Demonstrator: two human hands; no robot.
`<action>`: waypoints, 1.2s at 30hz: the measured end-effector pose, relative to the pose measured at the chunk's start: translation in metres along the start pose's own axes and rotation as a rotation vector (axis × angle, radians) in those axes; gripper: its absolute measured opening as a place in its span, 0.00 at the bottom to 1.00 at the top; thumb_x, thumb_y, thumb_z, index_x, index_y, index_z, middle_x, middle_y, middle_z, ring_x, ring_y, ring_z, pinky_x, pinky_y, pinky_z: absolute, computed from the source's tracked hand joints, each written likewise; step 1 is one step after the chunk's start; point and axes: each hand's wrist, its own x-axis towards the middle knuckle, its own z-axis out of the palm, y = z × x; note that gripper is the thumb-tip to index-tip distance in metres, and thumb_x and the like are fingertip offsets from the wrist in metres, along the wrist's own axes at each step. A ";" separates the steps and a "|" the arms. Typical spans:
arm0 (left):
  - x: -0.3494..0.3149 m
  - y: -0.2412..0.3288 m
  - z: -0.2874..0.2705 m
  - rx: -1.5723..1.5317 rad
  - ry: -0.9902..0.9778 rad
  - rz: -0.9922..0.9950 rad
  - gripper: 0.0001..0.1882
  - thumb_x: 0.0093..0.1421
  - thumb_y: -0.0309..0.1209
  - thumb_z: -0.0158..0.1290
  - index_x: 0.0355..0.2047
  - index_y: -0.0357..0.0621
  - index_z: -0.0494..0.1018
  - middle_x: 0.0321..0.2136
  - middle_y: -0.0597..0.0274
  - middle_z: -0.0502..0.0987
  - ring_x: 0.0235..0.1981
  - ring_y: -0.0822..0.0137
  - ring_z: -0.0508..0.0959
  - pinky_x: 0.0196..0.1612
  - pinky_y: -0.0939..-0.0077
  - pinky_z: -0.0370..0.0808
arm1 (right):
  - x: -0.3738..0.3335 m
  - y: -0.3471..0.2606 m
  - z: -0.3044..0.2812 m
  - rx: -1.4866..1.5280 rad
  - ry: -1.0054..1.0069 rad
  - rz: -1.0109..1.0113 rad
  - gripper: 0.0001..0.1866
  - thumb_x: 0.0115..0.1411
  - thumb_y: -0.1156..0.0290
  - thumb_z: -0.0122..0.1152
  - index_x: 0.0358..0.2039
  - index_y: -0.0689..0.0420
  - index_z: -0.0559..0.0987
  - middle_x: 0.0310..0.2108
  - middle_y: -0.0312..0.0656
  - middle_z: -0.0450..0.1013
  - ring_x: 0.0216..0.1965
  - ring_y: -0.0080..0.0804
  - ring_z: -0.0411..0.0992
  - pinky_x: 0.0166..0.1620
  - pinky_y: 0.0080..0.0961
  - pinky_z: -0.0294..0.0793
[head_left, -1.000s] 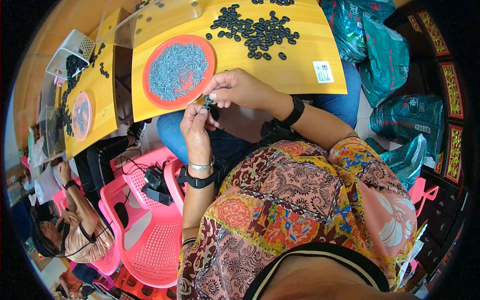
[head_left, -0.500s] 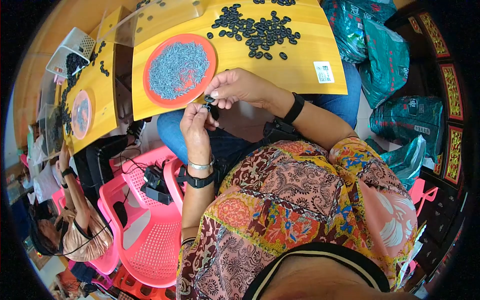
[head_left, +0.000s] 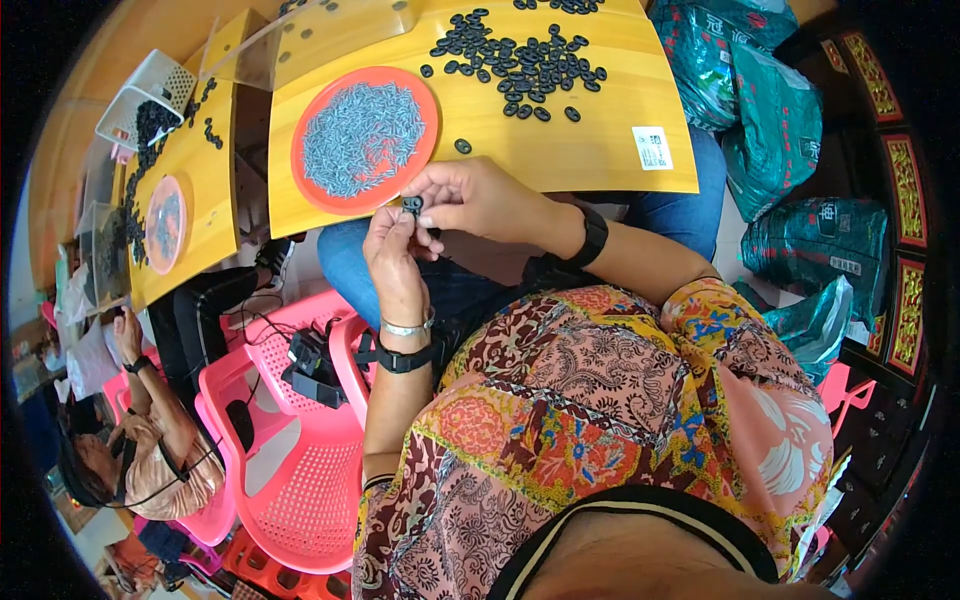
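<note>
In front of the plate's near edge, a small black oval piece with two holes (head_left: 412, 204) is pinched between my fingertips. My right hand (head_left: 468, 197) reaches in from the right, thumb and forefinger closed at the piece. Just below, my left hand (head_left: 393, 258) has its thumb and fingertips closed on the same piece; whether a screw is among them is hidden. Beyond my hands, a red round plate (head_left: 428, 125) holds a heap of small grey screws (head_left: 350, 130). Many similar black oval pieces (head_left: 530, 75) lie spread on the yellow table (head_left: 590, 150), one of them (head_left: 463, 146) near my right hand.
A clear plastic box (head_left: 330, 40) stands at the back left. On another yellow table are a white basket (head_left: 150, 100) and a pink plate (head_left: 165, 225). A co-worker (head_left: 160, 450) sits left beyond a pink chair (head_left: 310, 490). Green bags (head_left: 775, 130) stand at right.
My right hand has lowered slightly, bringing the black oval piece against my left fingertips. A loose black piece on the table has come into view. The co-worker's hand has shifted.
</note>
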 end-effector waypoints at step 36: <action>-0.009 0.008 -0.004 0.686 -0.007 0.750 0.12 0.62 0.30 0.43 0.41 0.33 0.62 0.26 0.51 0.72 0.26 0.62 0.74 0.30 0.69 0.70 | -0.003 -0.028 0.002 0.237 -0.063 0.057 0.17 0.55 0.73 0.59 0.45 0.63 0.73 0.26 0.32 0.70 0.25 0.14 0.66 0.30 0.13 0.66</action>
